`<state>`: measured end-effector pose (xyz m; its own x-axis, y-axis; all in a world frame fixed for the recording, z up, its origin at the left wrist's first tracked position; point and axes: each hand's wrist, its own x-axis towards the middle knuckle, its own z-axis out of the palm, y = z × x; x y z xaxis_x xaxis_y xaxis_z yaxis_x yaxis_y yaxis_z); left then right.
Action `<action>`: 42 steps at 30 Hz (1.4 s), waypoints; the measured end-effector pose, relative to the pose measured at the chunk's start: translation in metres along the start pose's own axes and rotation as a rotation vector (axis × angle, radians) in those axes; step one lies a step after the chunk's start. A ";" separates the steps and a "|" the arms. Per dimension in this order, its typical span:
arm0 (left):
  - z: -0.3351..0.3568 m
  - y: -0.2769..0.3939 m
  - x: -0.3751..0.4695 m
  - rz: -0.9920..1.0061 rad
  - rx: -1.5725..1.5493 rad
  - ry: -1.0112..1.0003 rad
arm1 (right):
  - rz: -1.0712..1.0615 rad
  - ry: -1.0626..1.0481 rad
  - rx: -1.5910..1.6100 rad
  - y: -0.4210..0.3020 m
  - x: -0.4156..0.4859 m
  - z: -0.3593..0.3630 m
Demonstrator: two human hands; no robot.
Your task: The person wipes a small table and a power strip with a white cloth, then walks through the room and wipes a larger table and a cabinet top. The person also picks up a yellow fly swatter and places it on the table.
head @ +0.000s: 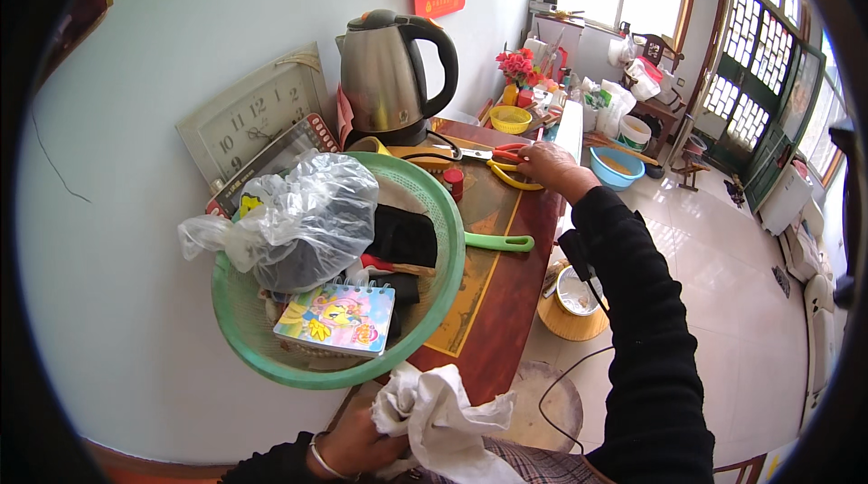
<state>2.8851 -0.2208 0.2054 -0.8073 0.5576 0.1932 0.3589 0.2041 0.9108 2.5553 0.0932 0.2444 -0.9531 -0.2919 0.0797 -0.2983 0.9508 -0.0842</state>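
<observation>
My right hand (559, 169) reaches over the far part of the wooden table (498, 341), its fingers closed on the red handle of a pair of scissors (510, 155) with red and yellow handles. The metal blades point left, towards the kettle. Low in the view, my left hand (363, 442) grips a crumpled white cloth (441, 406) close to my body. Between my hands sits a round green plastic basket (444, 321). In it lie a knotted clear plastic bag (308, 219), a black cloth item (405, 236) and a spiral notebook (339, 318) with a cartoon cover.
A steel electric kettle (380, 77) and a clock (254, 118) stand by the wall. A green handle (498, 242) juts out beside the basket, near a small red-capped container (453, 184). Further off are a yellow basket (510, 119) and, on the floor, a blue basin (617, 175).
</observation>
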 end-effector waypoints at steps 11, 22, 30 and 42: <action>-0.003 0.007 0.014 -0.024 -0.015 0.096 | -0.004 -0.093 0.037 0.030 -0.031 -0.021; 0.012 0.017 0.025 0.007 -0.157 0.212 | -0.598 0.105 0.071 -0.065 -0.120 -0.017; 0.020 0.029 0.026 -0.096 -0.419 0.260 | -0.299 0.331 0.082 -0.037 -0.105 0.002; 0.031 0.034 0.043 -0.339 -0.614 0.060 | -0.691 0.253 0.490 -0.154 -0.240 -0.036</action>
<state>2.8772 -0.1649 0.2330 -0.8585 0.4950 -0.1341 -0.2324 -0.1424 0.9621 2.8318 0.0208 0.2736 -0.5291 -0.6977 0.4830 -0.8472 0.4019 -0.3475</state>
